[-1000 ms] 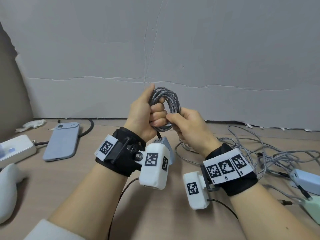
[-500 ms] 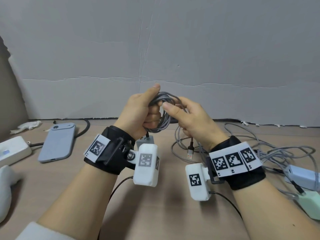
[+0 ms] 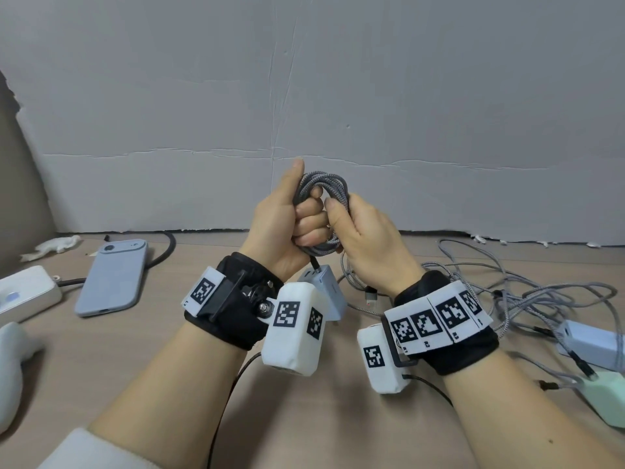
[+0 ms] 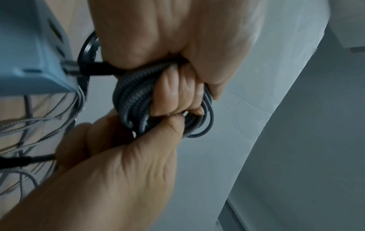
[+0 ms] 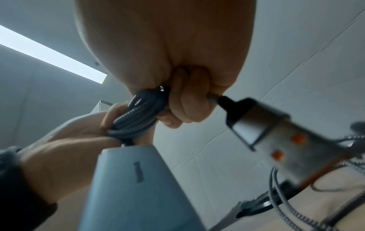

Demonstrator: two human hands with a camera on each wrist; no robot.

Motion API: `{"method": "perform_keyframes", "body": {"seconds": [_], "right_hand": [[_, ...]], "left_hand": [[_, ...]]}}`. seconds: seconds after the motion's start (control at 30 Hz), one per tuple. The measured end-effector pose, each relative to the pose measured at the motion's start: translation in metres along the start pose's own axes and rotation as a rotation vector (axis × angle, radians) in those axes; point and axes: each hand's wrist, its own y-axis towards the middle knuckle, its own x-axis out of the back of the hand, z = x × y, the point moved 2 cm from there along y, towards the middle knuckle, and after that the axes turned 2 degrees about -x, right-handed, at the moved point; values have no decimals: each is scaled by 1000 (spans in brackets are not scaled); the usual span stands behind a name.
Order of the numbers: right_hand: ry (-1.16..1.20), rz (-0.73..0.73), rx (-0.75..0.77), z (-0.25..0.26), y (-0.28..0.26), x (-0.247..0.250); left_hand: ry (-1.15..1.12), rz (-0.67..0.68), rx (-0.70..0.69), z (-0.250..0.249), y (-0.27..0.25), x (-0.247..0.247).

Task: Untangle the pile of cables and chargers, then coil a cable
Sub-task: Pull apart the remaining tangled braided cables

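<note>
The grey braided cable coil (image 3: pixel 323 198) is up in the air, centre of the scene, above the pale wooden tabletop (image 3: pixel 142 350), several loops bundled together. The left hand (image 3: pixel 287 225) has it in a full fist, fingers wrapped through the loops, thumb standing up along the top. The right hand (image 3: pixel 368 245) closes on the coil's right side, thumb tip pressed against the loops, and its lower fingers clutch the tail with the silver plug (image 5: pixel 262 129) poking out. A pale blue charger block (image 3: pixel 326 292) dangles just under the left fist on its black connector.

So this looks like the coiling step, nearly wound: only a short tail remains. The next move likely calls for laying that last bit onto the bundle while the left fist keeps the loops from springing.

Counting: one coil in hand, and three chargers in view, the hanging one plus a pale blue block (image 3: pixel 588 343) and a mint-green one (image 3: pixel 605 397) far right. The loose grey cable tangle (image 3: pixel 507 292) beside them is perhaps two or three cables; too knotted to tell.
</note>
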Motion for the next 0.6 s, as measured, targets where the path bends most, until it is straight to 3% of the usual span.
{"method": "perform_keyframes", "body": {"seconds": [0.17, 0.27, 0.47, 0.6], "right_hand": [[-117, 5, 16, -5, 5, 10], [-96, 2, 17, -10, 7, 12], [-82, -36, -9, -7, 4, 5], [-178, -35, -3, -5, 1, 6]], "left_hand": [[21, 86, 18, 5, 0, -4], [127, 65, -19, 4, 1, -2], [121, 22, -58, 9, 5, 0], [361, 42, -101, 3, 5, 8]]}}
